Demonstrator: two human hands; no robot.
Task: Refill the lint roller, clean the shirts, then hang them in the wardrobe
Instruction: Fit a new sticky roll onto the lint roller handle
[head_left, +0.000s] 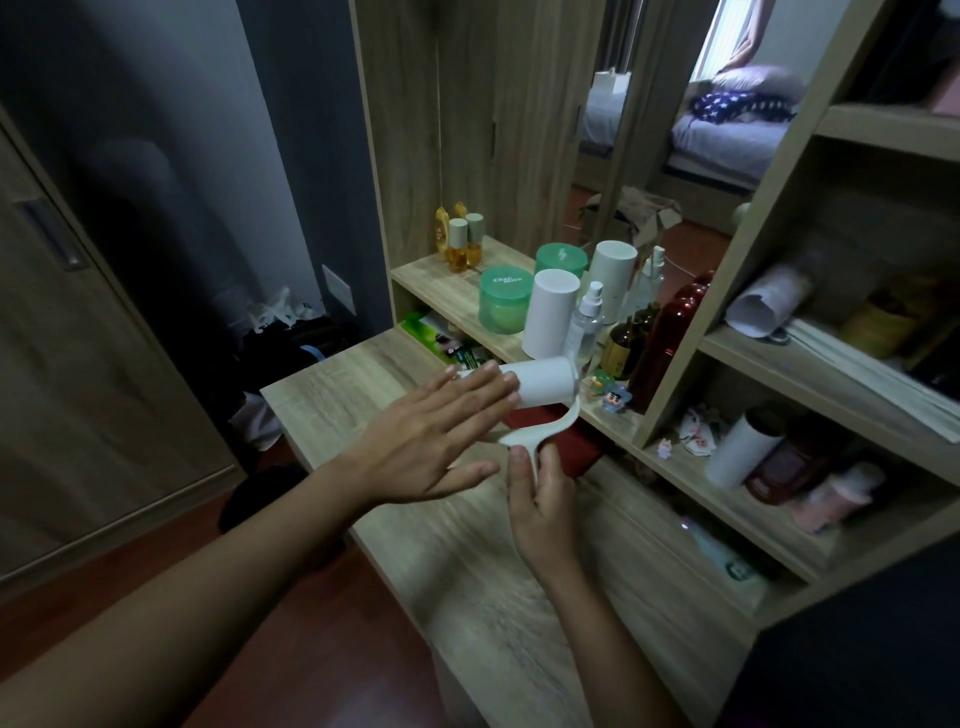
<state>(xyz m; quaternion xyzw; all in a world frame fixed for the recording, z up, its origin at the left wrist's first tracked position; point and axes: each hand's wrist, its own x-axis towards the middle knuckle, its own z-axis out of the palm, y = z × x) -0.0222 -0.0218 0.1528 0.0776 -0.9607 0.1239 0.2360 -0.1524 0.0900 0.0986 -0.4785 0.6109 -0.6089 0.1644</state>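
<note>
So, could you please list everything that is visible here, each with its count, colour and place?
lint roller: 1, white, held mid-air, centre of view
white cylinders: 2 seen, upright on the shelf; rear one perhaps a reflection
green jars: 2 seen, same shelf; same doubt
amber bottles: 2 seen, beige caps, shelf's far end
spray bottle: 1, clear, beside the front cylinder
red bottle: 1, dark red, shelf's right end
figurines: 2, colourful, shelf's front edge
desk: 1, light wood, foreground
mirror: 1, behind the shelf
left hand: open, fingers flat against the roller's end
right hand: grips the roller's handle
</note>
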